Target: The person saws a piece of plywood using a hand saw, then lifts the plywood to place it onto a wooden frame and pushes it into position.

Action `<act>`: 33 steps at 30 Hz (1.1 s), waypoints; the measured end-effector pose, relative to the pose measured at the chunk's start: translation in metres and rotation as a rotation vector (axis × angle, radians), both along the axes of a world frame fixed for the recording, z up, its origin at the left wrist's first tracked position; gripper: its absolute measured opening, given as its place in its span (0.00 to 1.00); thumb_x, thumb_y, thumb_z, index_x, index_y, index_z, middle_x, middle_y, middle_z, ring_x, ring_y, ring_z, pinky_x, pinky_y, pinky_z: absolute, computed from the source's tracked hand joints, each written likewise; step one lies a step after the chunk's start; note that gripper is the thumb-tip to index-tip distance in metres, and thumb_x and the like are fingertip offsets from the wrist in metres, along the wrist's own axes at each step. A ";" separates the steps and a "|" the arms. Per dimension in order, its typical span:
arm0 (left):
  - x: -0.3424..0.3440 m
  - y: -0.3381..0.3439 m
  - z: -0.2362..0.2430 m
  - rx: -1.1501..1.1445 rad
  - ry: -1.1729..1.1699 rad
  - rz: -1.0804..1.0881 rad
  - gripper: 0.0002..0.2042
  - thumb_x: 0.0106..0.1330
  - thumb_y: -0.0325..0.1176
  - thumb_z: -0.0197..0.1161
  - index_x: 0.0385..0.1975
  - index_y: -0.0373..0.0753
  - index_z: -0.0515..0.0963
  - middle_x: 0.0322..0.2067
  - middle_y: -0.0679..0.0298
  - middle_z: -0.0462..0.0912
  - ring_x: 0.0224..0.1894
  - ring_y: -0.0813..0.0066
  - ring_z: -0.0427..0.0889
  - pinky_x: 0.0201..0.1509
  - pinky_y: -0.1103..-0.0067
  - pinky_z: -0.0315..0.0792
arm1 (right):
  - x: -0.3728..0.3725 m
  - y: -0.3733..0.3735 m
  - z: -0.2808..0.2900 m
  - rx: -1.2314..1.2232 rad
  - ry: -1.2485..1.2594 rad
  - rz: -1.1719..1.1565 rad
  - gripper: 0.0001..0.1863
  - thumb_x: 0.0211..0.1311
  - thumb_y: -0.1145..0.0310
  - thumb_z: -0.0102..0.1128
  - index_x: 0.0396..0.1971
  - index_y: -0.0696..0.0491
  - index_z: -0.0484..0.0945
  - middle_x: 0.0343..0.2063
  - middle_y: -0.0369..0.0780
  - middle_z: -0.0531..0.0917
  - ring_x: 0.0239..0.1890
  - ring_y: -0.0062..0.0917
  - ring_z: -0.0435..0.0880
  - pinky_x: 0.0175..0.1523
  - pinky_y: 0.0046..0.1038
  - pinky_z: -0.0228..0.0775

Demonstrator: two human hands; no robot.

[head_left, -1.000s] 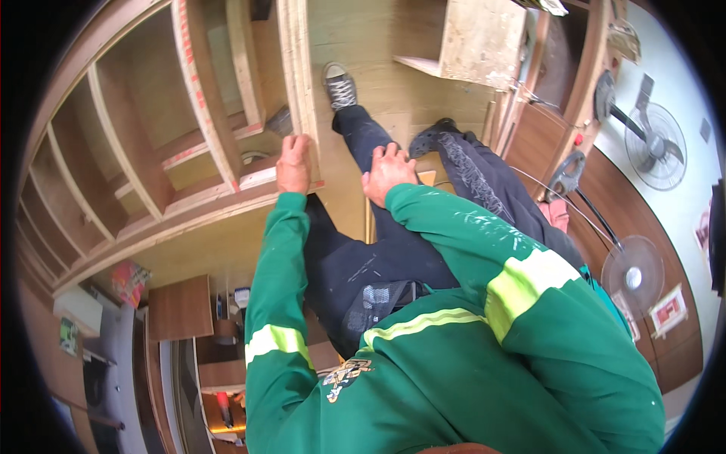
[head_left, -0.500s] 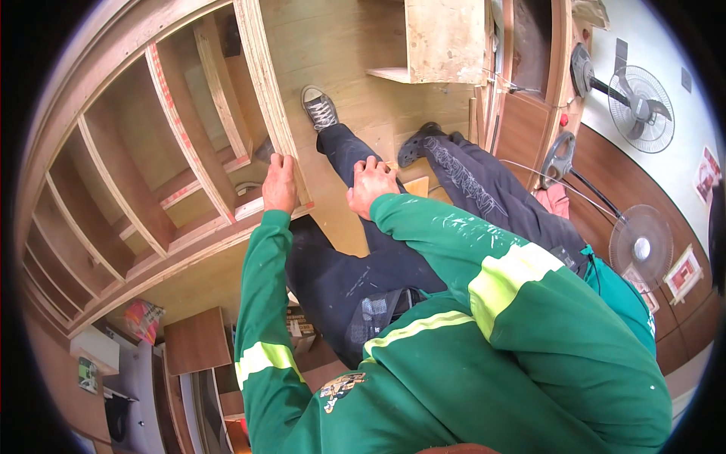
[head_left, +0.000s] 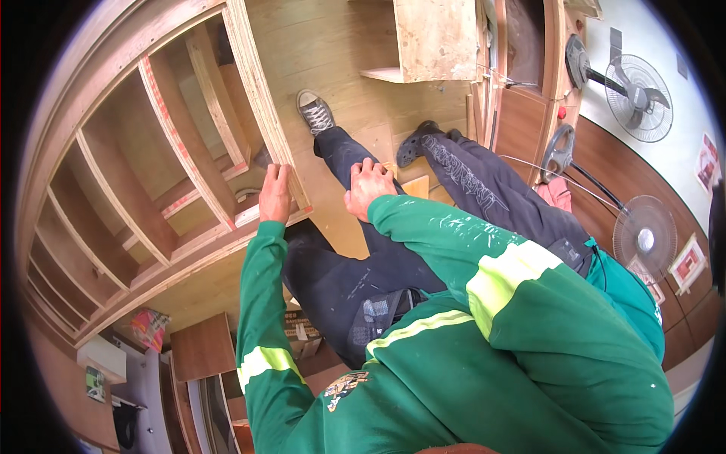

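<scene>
A large wooden frame [head_left: 255,91] with several cross boards stands at the left. My left hand [head_left: 275,195] is closed on the edge board near the frame's lower right corner, its fingertips bent over the wood. To the right of it, my right hand [head_left: 369,186] is held in front of my bent leg, with its fingers curled. Whatever those fingers hold, if anything, is hidden below them. My green sleeves with yellow bands reach up to both hands. My sneaker [head_left: 315,111] rests on the plywood surface beside the frame.
Another person's dark trouser legs [head_left: 473,170] and clog [head_left: 412,146] are close at my right. An open plywood box [head_left: 439,41] stands ahead. Two fans [head_left: 639,98] are at the far right. A brown panel [head_left: 203,344] and a cardboard box [head_left: 302,333] lie lower left.
The whole view has shifted slightly. Both hands keep nearly the same place and shape, the left one at the frame and the right one by my leg.
</scene>
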State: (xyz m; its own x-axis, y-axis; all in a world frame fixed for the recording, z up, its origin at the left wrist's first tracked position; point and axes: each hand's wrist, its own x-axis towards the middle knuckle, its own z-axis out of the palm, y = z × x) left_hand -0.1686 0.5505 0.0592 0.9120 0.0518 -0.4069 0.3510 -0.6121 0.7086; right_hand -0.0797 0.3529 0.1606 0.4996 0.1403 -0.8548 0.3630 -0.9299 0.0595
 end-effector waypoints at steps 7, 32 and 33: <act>0.008 0.000 0.000 0.100 -0.029 -0.058 0.08 0.63 0.21 0.53 0.40 0.38 0.71 0.39 0.54 0.70 0.43 0.52 0.75 0.45 0.60 0.72 | 0.003 0.004 0.001 -0.005 0.004 0.020 0.32 0.58 0.55 0.59 0.56 0.62 0.68 0.51 0.50 0.71 0.57 0.44 0.74 0.59 0.49 0.66; -0.056 0.000 -0.020 -0.023 0.011 0.316 0.09 0.61 0.26 0.57 0.41 0.34 0.71 0.39 0.48 0.73 0.43 0.45 0.76 0.46 0.59 0.72 | -0.002 0.008 -0.003 -0.001 -0.047 0.097 0.33 0.57 0.53 0.58 0.55 0.63 0.70 0.49 0.50 0.72 0.55 0.45 0.74 0.58 0.48 0.66; -0.051 -0.004 -0.017 -0.045 0.020 0.390 0.09 0.63 0.28 0.58 0.40 0.34 0.72 0.39 0.48 0.74 0.42 0.46 0.76 0.46 0.60 0.72 | -0.002 0.008 -0.004 0.002 -0.051 0.098 0.32 0.57 0.53 0.58 0.55 0.63 0.70 0.49 0.50 0.72 0.55 0.45 0.74 0.58 0.48 0.66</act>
